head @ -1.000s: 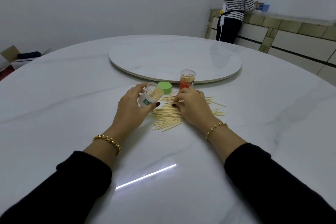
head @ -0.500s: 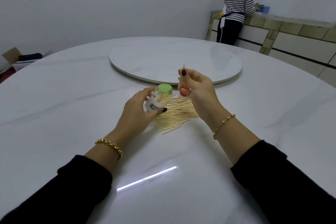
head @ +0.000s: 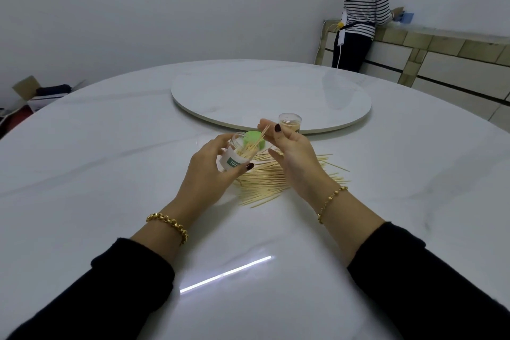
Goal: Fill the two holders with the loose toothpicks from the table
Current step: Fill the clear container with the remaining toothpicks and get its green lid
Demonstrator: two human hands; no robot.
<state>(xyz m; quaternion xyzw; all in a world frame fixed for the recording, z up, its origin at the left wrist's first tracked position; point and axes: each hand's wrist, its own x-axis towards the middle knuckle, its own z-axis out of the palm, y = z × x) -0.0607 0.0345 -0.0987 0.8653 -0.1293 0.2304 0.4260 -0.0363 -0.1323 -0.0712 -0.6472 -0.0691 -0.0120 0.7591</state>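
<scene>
Loose toothpicks [head: 265, 181] in a fanned heap on the white marble table [head: 110, 174], just right of frame centre, partly hidden under both hands, a few strays spread toward the right. Left hand [head: 204, 176] at centre, fingers and thumb curled round a clear holder [head: 234, 156] with a white label. Holder tilted, mouth toward the upper right, above the left edge of the heap, part-filled with toothpicks. Right hand [head: 294, 157] just right of it, palm turned left, thumb and forefinger pinching a small bunch of toothpicks [head: 264, 134]. Lower ends of the bunch reaching into the clear holder's mouth, upper ends sticking up past the fingertips; other fingers loosely curled. Green lid [head: 256, 136] on the table directly behind the tilted holder, partly hidden by it. Second holder [head: 290, 122] upright further back, just above the right hand, close to the rim of the round turntable [head: 270, 91]; lower part hidden by the hand, toothpicks visible through its clear wall. Gold chain bracelets [head: 168, 225] on both wrists, black sleeves [head: 110, 298] running to the lower corners. Bright streak of reflected light [head: 225, 274] on the tabletop in the lower middle. In the upper right, another person [head: 361, 22] in a striped top, back turned, standing at a tiled counter [head: 455, 44]. At the left edge, an open cardboard box [head: 27, 88] on the floor.
</scene>
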